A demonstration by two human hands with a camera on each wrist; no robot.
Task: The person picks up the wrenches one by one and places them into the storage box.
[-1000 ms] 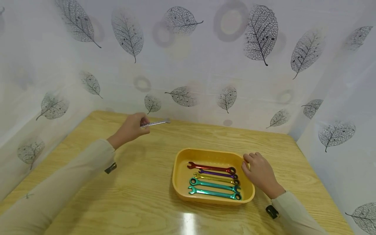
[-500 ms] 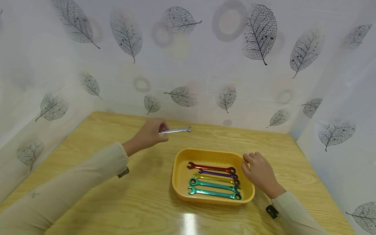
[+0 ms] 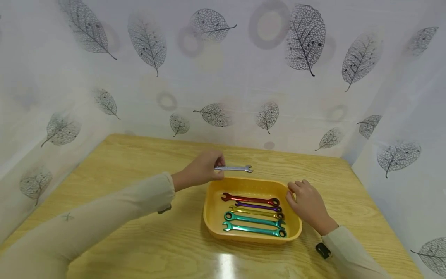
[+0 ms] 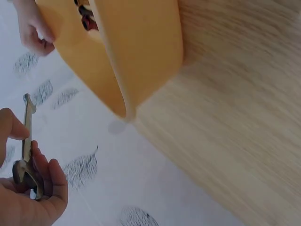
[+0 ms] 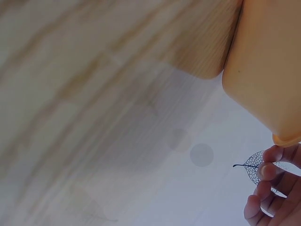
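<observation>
A silver combination wrench (image 3: 236,168) is pinched in my left hand (image 3: 200,169), over the back left of the yellow tray (image 3: 217,237). Its open end points right; in the left wrist view its shaft (image 4: 27,123) runs between thumb and fingers. My right hand (image 3: 309,203) grips the tray's right rim, fingers curled in the right wrist view. Inside the tray lie a red wrench (image 3: 251,199), a purple wrench (image 3: 258,206), a yellow wrench (image 3: 256,212) and two green wrenches, the nearer green wrench (image 3: 254,229) by the front wall.
The tray stands on a wood-grain table (image 3: 167,240). Behind the table and on both sides hangs a pale leaf-printed sheet (image 3: 223,77). A dark strap device (image 3: 323,250) shows at the right wrist.
My left hand has carried the silver wrench right and nearer, from the back left of the table to above the tray's back left edge. The right hand has stayed at the rim.
</observation>
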